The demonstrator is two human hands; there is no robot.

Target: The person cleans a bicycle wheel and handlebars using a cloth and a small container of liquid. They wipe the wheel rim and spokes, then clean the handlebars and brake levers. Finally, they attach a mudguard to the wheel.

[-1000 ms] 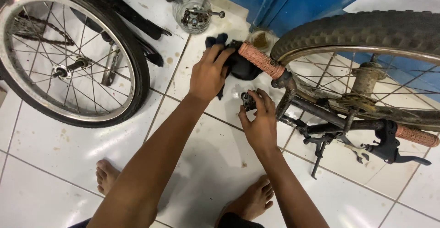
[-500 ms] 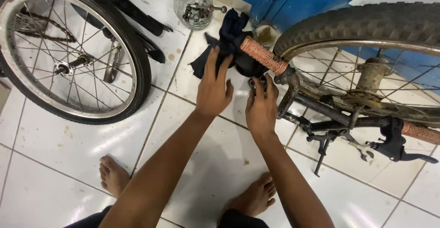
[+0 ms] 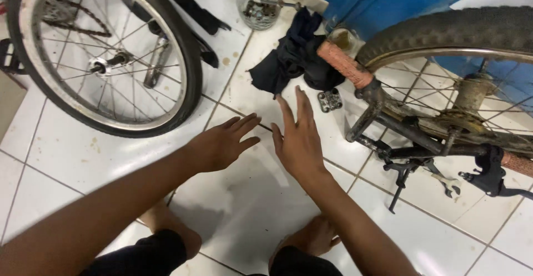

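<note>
At the far left the loose wheel lies flat on the white tiled floor, where it lay half a second ago; nothing there has shifted but my viewpoint. My left hand has come off the dark cloth it was pressing a moment ago; it now hovers over bare tile, fingers spread and slack, holding nothing. My right hand has pulled back the same way; palm down, fingers straight and open, empty, its tips just short of the small metal part lying on the tile. The cloth is let go and sits bunched on the floor against the end of the orange handlebar grip, near the glass jar of small parts. Further right the upturned bicycle rests as before, its tyre above and a spanner under the frame. I judge the wiping at the grip to be paused or finished; both hands are free, the right one nearest that metal part.
</note>
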